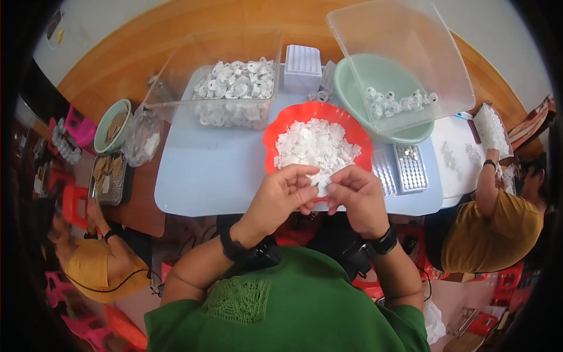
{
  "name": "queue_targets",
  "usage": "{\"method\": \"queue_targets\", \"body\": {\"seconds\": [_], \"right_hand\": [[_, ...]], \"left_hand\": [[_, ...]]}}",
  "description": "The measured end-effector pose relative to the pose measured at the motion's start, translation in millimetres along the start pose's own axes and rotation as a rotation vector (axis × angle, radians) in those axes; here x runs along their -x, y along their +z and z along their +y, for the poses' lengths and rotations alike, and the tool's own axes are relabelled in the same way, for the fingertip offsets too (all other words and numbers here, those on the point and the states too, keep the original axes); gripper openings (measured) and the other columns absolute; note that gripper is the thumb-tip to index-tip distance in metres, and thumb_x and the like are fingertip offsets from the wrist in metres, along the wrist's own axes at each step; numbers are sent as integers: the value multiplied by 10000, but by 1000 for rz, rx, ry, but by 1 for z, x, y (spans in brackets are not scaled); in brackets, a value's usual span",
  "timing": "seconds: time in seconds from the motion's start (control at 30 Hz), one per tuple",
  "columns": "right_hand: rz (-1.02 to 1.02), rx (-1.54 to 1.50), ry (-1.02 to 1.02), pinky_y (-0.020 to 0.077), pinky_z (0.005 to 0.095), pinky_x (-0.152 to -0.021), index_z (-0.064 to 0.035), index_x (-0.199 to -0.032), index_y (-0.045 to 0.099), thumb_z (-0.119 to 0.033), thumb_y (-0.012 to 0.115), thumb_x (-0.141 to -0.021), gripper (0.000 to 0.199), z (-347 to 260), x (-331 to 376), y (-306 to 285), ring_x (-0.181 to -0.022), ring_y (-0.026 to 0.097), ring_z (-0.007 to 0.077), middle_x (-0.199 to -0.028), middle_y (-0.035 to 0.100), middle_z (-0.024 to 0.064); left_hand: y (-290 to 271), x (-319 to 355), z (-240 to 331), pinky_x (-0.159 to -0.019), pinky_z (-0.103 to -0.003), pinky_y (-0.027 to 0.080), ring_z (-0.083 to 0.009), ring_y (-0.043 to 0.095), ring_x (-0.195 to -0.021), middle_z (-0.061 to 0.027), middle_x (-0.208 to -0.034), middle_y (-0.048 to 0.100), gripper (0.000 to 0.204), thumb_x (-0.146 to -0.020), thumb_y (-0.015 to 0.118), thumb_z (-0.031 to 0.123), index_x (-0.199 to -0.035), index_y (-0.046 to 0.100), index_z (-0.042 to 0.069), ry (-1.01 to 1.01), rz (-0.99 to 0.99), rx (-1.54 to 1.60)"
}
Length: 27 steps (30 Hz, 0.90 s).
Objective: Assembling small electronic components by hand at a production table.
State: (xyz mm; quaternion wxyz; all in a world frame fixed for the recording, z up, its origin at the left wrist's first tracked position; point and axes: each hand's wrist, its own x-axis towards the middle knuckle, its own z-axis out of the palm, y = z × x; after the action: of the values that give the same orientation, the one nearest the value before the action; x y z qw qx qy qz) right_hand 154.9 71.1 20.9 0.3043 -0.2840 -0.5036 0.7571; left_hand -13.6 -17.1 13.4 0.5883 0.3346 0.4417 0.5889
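Note:
Both my hands meet over the near rim of a red scalloped bowl (271, 144). Between the fingertips is a small white plastic piece (321, 183), partly covered by the fingers. My left hand (284, 193) pinches it from the left, thumb against forefinger. From the other side, my right hand (359, 196) grips it in the same way. A heap of small flat white plastic pieces (316, 144) fills the bowl just beyond my hands.
A transparent bin (170, 97) of white round parts stands back left. At the right, another transparent bin (404, 53) leans in a green basin (352, 88). A tray of silvery discs (410, 167) lies right of the bowl. People in yellow sit left (99, 264) and right (492, 234).

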Motion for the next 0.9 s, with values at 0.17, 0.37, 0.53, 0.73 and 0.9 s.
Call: {"method": "queue_targets", "body": {"seconds": [0.17, 0.37, 0.53, 0.73, 0.9], "right_hand": [[-16, 279, -30, 490, 222, -535, 21, -940, 603, -8, 635, -846, 104, -16, 3, -11, -656, 605, 83, -796, 642, 49], [326, 637, -144, 438, 207, -492, 22, -852, 615, -39, 632, -825, 69, -50, 5, -74, -560, 547, 60, -658, 596, 12], [360, 884, -214, 410, 212, -502, 38, -809, 596, -36, 636, -819, 85, -87, -7, -95, -557, 534, 66, -637, 583, 15], [168, 1731, -368, 475, 340, -690, -25, -879, 634, -81, 686, -723, 173, -144, -79, -104, -769, 600, 255, -794, 617, 110], [-281, 1858, -109, 473, 387, -830, -56, -1038, 645, -195, 685, -769, 305, -161, -165, -151, -967, 587, 314, -975, 633, 126]], "left_hand": [[-14, -3, 31, -553, -220, 511, -79, 596, -619, -46, -822, 655, 191, -880, 561, 55, -1049, 632, 0, -35, 57, -218], [-91, -47, 106, -580, -235, 512, -119, 613, -647, -124, -907, 668, 292, -905, 553, 162, -1144, 569, -5, 170, 109, -172], [-87, -54, 107, -745, -279, 520, -205, 638, -874, -278, -1194, 555, 542, -941, 507, 262, -1386, 334, 4, 306, 90, 77], [-64, -25, 54, -751, -282, 513, -180, 646, -864, -129, -1038, 662, 391, -857, 600, 16, -1245, 552, 28, 112, -286, -433], [-60, -23, 16, -729, -273, 511, -160, 640, -841, -107, -958, 659, 278, -858, 615, 39, -1134, 607, 5, 353, -198, -662]]}}
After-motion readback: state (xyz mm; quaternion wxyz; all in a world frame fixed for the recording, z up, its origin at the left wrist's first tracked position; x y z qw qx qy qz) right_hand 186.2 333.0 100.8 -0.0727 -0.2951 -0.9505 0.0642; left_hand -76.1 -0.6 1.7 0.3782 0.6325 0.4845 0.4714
